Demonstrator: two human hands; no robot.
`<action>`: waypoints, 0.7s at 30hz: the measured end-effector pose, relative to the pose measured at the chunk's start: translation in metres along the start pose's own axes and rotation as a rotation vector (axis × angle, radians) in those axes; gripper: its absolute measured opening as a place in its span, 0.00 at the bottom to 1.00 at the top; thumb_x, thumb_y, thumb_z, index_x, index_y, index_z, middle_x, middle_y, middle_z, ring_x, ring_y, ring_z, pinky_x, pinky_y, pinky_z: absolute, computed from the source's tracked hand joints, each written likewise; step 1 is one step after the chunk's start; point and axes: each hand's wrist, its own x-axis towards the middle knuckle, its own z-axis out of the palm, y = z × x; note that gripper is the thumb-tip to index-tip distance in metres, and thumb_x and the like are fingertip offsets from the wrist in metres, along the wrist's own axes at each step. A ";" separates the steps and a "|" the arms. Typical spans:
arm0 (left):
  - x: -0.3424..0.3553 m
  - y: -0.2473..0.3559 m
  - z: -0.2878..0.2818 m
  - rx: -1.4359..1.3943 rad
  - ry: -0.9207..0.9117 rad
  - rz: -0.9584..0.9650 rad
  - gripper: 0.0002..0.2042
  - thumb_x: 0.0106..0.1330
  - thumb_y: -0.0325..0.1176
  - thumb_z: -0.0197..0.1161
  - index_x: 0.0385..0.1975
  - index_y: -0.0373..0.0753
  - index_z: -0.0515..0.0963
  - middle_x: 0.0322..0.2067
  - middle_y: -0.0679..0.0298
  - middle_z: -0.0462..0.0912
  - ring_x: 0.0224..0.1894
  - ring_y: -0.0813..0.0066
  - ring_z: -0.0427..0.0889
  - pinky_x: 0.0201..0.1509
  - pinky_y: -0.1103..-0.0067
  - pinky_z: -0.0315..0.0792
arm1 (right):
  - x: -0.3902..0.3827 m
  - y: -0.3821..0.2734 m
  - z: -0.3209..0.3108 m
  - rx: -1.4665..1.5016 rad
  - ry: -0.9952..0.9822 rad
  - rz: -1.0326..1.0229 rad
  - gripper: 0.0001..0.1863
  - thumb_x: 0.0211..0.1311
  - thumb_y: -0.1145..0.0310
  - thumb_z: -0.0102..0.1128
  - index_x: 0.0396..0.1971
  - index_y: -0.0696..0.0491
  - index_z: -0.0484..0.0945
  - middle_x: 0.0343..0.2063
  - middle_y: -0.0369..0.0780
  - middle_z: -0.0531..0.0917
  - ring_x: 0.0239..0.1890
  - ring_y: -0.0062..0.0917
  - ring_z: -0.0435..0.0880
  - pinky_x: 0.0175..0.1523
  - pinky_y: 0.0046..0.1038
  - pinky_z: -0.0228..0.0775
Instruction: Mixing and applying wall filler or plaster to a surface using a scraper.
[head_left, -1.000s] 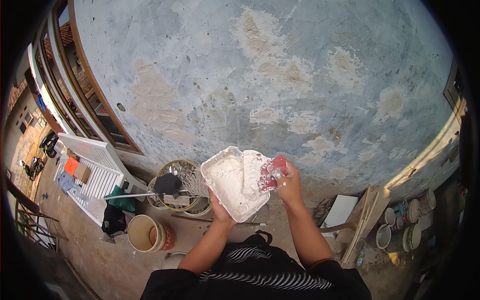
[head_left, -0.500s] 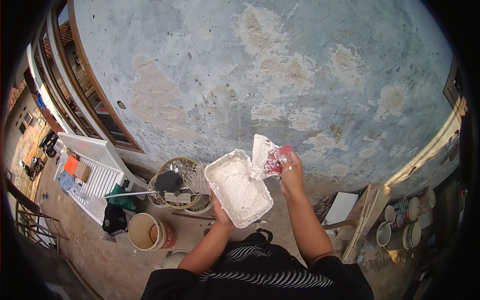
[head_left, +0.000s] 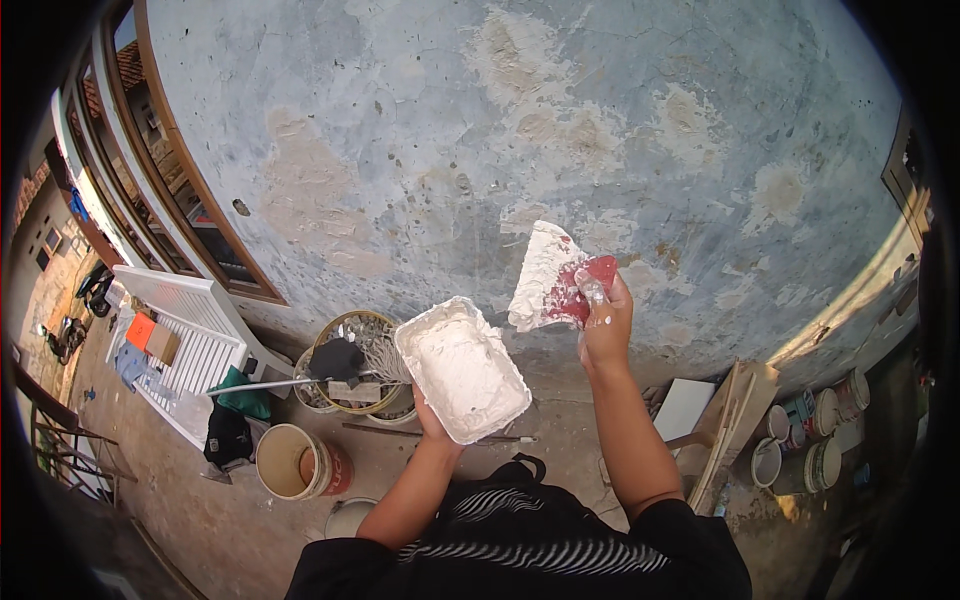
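Note:
My left hand (head_left: 436, 420) is closed on the side of a white tub (head_left: 404, 352) full of pale, creamy filler (head_left: 465, 370). In my right hand (head_left: 607, 325) is a red putty knife (head_left: 572, 290), its broad blade coated with a thick layer of the same filler. The knife is up and to the right of the tub, apart from it, in front of the blue-grey wall (head_left: 400, 180). The wall carries several rough, pale patches (head_left: 310, 190). Whether the blade touches the wall I cannot tell. The fingers under the tub are mostly hidden.
A white slatted bench (head_left: 205, 345) holds boxes and cloths at left. Nearby stand an open bucket (head_left: 283, 462), rubble-filled tubs (head_left: 350, 322) and a mop (head_left: 385, 365). Wooden boards (head_left: 733, 415) lean against the wall at right, beside several paint cans (head_left: 825, 465).
My right hand has lifted the loaded putty knife away from the tub's edge, up and to the right. The tub in my left hand has shifted slightly left and up.

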 end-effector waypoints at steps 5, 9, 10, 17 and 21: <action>0.001 0.001 0.003 0.019 0.028 0.035 0.36 0.69 0.61 0.39 0.69 0.42 0.56 0.65 0.56 0.65 0.64 0.52 0.69 0.66 0.56 0.65 | -0.017 -0.005 0.013 0.056 -0.071 0.156 0.08 0.64 0.77 0.55 0.43 0.57 0.77 0.37 0.37 0.83 0.38 0.21 0.83 0.42 0.26 0.78; 0.004 0.000 0.009 0.027 0.027 0.077 0.36 0.67 0.60 0.43 0.69 0.41 0.57 0.65 0.54 0.65 0.65 0.50 0.68 0.67 0.55 0.64 | -0.028 0.007 0.000 0.081 -0.022 0.338 0.10 0.62 0.75 0.57 0.44 0.57 0.77 0.38 0.38 0.83 0.38 0.24 0.84 0.42 0.26 0.79; 0.004 0.000 0.001 0.019 -0.009 0.071 0.38 0.65 0.62 0.45 0.69 0.42 0.57 0.66 0.54 0.65 0.65 0.49 0.68 0.66 0.51 0.63 | -0.024 0.008 -0.003 0.082 -0.026 0.340 0.10 0.62 0.75 0.57 0.44 0.57 0.77 0.38 0.38 0.83 0.38 0.24 0.84 0.42 0.26 0.79; 0.006 0.002 -0.004 -0.186 -0.410 -0.205 0.39 0.65 0.61 0.46 0.70 0.42 0.55 0.65 0.50 0.65 0.63 0.45 0.68 0.65 0.49 0.64 | 0.005 0.037 -0.060 0.270 -0.042 0.593 0.12 0.63 0.72 0.56 0.44 0.60 0.77 0.39 0.43 0.84 0.37 0.29 0.86 0.42 0.31 0.81; 0.008 0.001 -0.028 -0.162 -0.074 -0.264 0.41 0.60 0.68 0.50 0.69 0.47 0.59 0.64 0.55 0.67 0.61 0.46 0.71 0.58 0.33 0.60 | -0.007 0.039 -0.045 0.198 -0.116 0.709 0.12 0.62 0.72 0.57 0.43 0.61 0.77 0.38 0.44 0.84 0.36 0.30 0.86 0.42 0.31 0.82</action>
